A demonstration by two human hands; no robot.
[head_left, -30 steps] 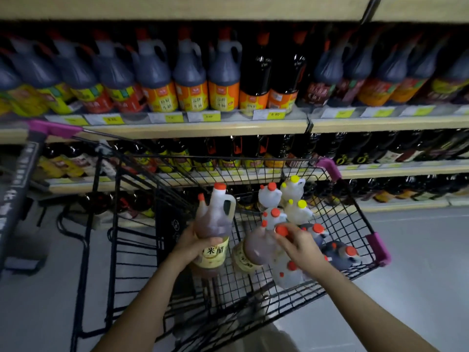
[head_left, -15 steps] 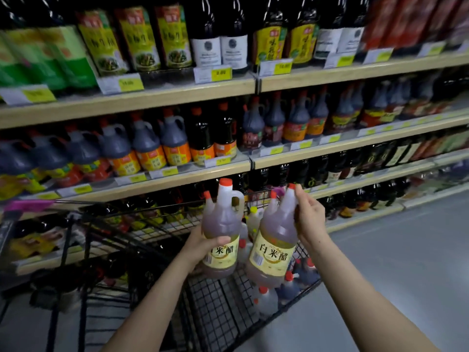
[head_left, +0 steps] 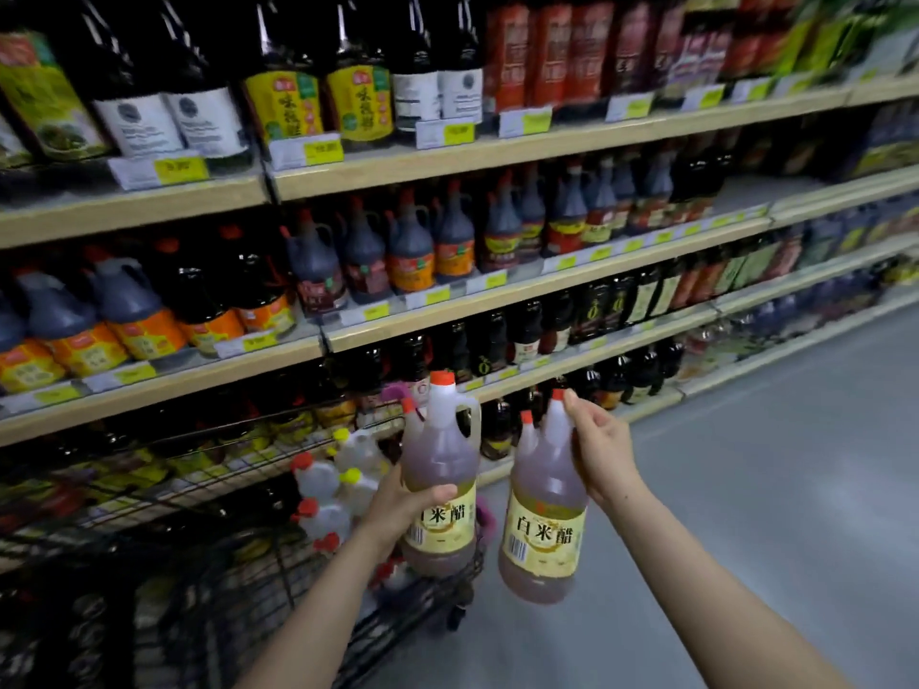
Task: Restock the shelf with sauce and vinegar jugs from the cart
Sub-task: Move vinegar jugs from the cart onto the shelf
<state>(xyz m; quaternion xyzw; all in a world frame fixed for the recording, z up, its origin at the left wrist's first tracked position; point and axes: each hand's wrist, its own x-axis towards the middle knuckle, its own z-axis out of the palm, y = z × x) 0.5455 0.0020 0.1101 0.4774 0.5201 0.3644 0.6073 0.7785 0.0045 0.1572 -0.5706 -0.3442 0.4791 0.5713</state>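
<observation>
At the far left, dark handled jugs with orange labels [head_left: 124, 315] stood in a row on a middle shelf [head_left: 164, 385] with yellow price tags along its edge. Below them the black wire cart [head_left: 238, 584] filled the lower left corner, and pale jugs with red and yellow caps [head_left: 328, 484] lay crowded together in its basket near the front.

Just right of those, the left hand [head_left: 405, 504] held a vinegar jug [head_left: 440, 469] upright above the cart's front end; the grip was wrapped round the jug's body, with the thumb lying across the top of the yellow label. The jug held a reddish-brown liquid and had an orange cap and a moulded handle.

Beside it, close but apart, a second vinegar jug [head_left: 544, 519] hung slightly tilted over the grey floor [head_left: 746, 489], beyond the cart. The right hand [head_left: 599, 445] gripped it at the neck and upper shoulder, fingers curled round it beside the orange cap. Its yellow label faced the camera.

Behind both jugs, the lower shelves carried dark bottles [head_left: 502, 340], and the rows ran off to the right in blur.
</observation>
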